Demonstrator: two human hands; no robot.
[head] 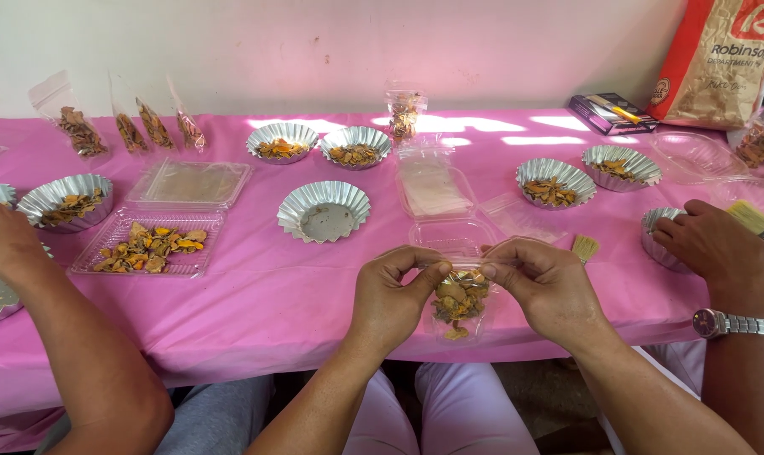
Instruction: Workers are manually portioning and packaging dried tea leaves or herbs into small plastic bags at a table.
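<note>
My left hand [392, 291] and my right hand [544, 282] pinch the top corners of a small clear plastic bag [459, 305] filled with dried orange-brown slices. The bag hangs between my hands just above the near edge of the pink-covered table [272, 295]. Behind my hands lies an open clear plastic box [453, 234] and a stack of flat clear bags [432, 187].
Several fluted foil cups hold dried slices; an empty one [324, 211] stands at centre. A clear tray of slices [150, 244] lies left. Filled bags [78, 131] lean on the wall. One co-worker's arm [78, 354] is at left; another's hand with a watch [719, 253] is at right.
</note>
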